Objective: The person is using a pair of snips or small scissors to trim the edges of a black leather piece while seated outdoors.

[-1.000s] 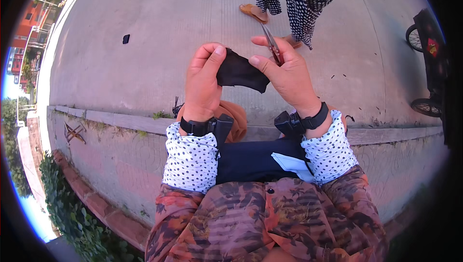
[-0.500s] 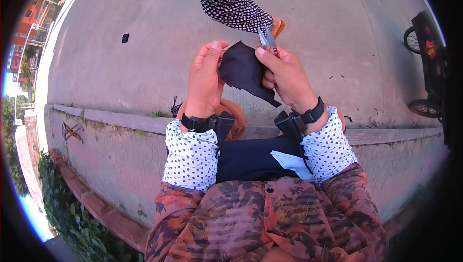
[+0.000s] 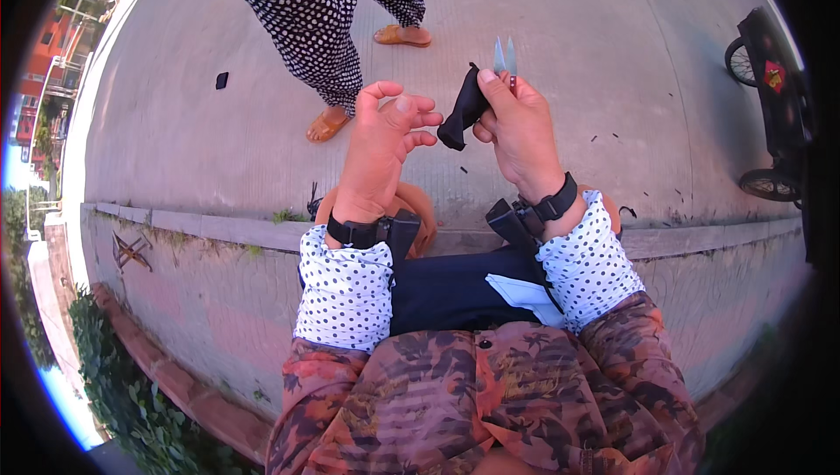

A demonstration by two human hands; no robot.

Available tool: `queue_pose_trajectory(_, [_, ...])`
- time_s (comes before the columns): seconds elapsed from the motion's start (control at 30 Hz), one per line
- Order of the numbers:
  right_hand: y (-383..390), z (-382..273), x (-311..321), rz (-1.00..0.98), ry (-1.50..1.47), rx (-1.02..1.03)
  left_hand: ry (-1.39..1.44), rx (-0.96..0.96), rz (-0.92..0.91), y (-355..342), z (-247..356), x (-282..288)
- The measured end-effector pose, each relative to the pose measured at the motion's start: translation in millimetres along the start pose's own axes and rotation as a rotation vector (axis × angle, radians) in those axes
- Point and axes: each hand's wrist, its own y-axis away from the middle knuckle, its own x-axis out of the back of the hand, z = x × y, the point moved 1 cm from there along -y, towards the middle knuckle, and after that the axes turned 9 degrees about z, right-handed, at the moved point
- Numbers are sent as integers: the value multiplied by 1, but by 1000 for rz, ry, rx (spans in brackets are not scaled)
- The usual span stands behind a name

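A small piece of black cloth (image 3: 464, 112) hangs folded from my right hand (image 3: 527, 138), pinched between thumb and fingers. The same hand holds a pair of small scissors (image 3: 505, 57), blades pointing away from me and slightly apart; their handles are mostly hidden in the palm. Just left of the cloth is my left hand (image 3: 374, 147), its fingers bent but apart with nothing in them. Its fingertips come close to the cloth's edge; whether they touch it I cannot tell. Dark fabric (image 3: 446, 287) lies over my lap, with a pale blue piece (image 3: 523, 293) on top.
A person in dotted trousers (image 3: 302, 38) and tan sandals stands beyond my left hand. A black wheeled cart (image 3: 774, 116) is at the right. A small black object (image 3: 221, 80) lies on the concrete at the left. A low kerb (image 3: 219, 228) runs across before me.
My left hand has come off the black cloth, which now hangs folded from my right hand. The person beyond has moved left and more of them shows.
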Motion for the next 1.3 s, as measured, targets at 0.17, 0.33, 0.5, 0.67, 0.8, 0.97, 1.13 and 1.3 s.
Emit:
queue_pose_trajectory(0.17, [1,2,1,21,-35,28,-110,107,2,5,-1,-2])
queue_pose_trajectory(0.33, [4,1,1,47,-61,57,-239,127,-71,7,-1,1])
queue_pose_trajectory(0.5, [5,6,2,8,-28,21,-243,7,-82,12,-5,-4])
queue_pose_trajectory(0.67, [11,7,-6,-55,91,-12,-201,-45,-28,7,-7,-4])
queue_pose_trajectory(0.8, [9,11,-3,-49,105,-17,-156,-54,54,7,-8,-1])
queue_pose_trajectory(0.97, [1,6,3,-2,37,4,-185,-11,143,0,-9,2])
queue_pose_trajectory(1.13, [1,6,1,-47,-7,-79,-196,-10,123,-2,-14,1])
queue_pose_trajectory(1.3, [-1,5,5,-147,-117,-129,-156,16,74,-2,-10,-1])
